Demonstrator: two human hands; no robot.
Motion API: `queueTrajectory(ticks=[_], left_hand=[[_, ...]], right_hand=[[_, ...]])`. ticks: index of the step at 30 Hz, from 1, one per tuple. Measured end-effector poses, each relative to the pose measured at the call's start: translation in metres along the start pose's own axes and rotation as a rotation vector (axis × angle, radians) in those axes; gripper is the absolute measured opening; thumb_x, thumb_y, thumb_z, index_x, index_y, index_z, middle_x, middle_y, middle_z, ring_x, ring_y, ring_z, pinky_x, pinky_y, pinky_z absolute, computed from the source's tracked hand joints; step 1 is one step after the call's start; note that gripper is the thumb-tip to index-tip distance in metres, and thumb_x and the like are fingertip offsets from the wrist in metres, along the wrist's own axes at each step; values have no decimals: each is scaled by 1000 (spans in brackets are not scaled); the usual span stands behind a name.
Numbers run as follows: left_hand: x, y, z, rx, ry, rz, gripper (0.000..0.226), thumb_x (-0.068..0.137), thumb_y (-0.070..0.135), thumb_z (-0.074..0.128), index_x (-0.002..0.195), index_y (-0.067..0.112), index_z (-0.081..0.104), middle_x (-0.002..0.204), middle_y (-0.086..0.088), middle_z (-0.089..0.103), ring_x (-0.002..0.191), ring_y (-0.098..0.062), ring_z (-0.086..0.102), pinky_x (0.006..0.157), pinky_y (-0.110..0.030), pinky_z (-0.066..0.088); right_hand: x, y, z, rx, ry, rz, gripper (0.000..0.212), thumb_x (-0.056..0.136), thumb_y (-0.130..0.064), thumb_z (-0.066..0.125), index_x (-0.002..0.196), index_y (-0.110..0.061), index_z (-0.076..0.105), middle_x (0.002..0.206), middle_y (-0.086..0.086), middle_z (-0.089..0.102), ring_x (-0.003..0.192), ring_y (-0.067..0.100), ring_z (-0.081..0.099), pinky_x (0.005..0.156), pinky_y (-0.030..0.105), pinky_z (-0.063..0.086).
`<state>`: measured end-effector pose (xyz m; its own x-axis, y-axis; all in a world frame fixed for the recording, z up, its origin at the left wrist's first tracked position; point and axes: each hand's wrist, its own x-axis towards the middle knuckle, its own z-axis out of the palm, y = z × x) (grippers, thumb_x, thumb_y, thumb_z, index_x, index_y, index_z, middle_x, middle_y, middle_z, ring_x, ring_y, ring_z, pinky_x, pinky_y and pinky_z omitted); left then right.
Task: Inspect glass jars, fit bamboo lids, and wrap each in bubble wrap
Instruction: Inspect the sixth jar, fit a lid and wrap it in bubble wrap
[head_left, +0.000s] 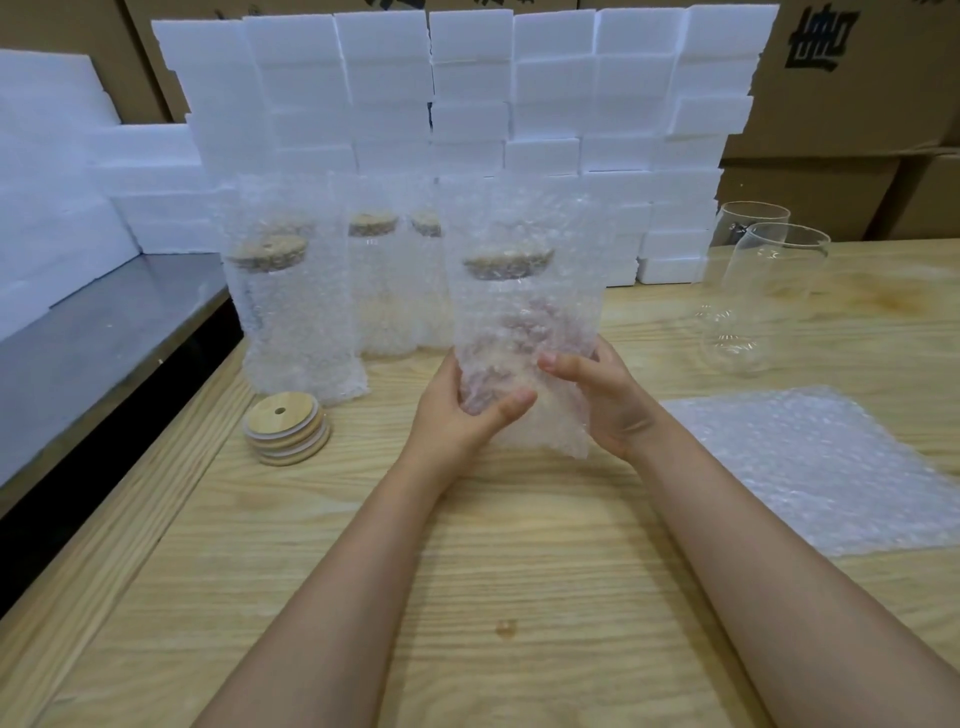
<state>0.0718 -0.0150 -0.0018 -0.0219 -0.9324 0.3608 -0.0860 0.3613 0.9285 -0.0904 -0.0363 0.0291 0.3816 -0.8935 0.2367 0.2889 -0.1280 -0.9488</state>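
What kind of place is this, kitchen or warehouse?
Probably a warehouse packing station: cardboard cartons stacked behind, a wall of white foam blocks, and a wooden bench with a bubble-wrap sheet and bamboo lids. Left hand and right hand hold a wrapped jar.

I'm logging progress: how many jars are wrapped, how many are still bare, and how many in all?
Wrapped jars standing: 3
Wrapped jar held: 1
Bare glass jars: 2
Total: 6, though another wrapped one may hide behind the leftmost.
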Motion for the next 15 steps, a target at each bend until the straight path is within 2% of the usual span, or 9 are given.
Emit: queueTrajectory(ticks=[4, 7, 9, 12, 14, 15], left_hand=[[1, -2, 0, 40, 89, -20, 67, 54, 59, 80, 113, 41, 52, 105, 25, 69, 101, 3, 65, 81, -14, 50], [1, -2, 0, 102, 119, -42, 85, 49, 76, 76, 121, 41, 47, 111, 21, 66, 105, 4, 62, 88, -20, 50], [0, -2, -1, 145, 137, -51, 94, 46, 83, 72, 125, 41, 44, 112, 25, 64, 106, 7, 60, 87, -18, 49], [1, -3, -2, 196, 141, -64, 91, 45, 85, 71, 122, 48, 41, 110, 28, 63, 104, 9, 60, 84, -15, 50], [1, -5, -1, 231, 127, -88, 84, 46, 78, 74, 118, 52, 41, 105, 31, 64, 96, 13, 61, 76, -12, 50], [2, -5, 0, 247, 115, -100, 80, 47, 71, 77, 116, 52, 42, 102, 31, 64, 93, 14, 61, 73, -11, 49]], right_hand=[[1, -2, 4, -59, -47, -8, 49, 78, -12, 58, 126, -18, 53, 120, 6, 65, 116, 24, 61, 94, 34, 51], [1, 0, 7, -225, -56, -1, 69, 75, -21, 66, 139, -19, 39, 136, 5, 55, 128, 20, 51, 108, 40, 41], [1, -1, 5, -289, -101, 13, 85, 71, -29, 73, 144, -24, 30, 143, 0, 48, 132, 15, 46, 110, 38, 39], [1, -4, 4, -336, -158, 42, 83, 70, -28, 76, 139, -34, 29, 140, -11, 50, 129, 5, 48, 102, 24, 44], [1, 0, 8, -367, -70, 21, 78, 71, -23, 80, 135, -31, 36, 128, -18, 58, 122, 2, 54, 97, 20, 47], [3, 5, 9, -378, -22, -1, 75, 72, -17, 81, 134, -26, 41, 123, -16, 63, 118, 3, 57, 97, 24, 49]])
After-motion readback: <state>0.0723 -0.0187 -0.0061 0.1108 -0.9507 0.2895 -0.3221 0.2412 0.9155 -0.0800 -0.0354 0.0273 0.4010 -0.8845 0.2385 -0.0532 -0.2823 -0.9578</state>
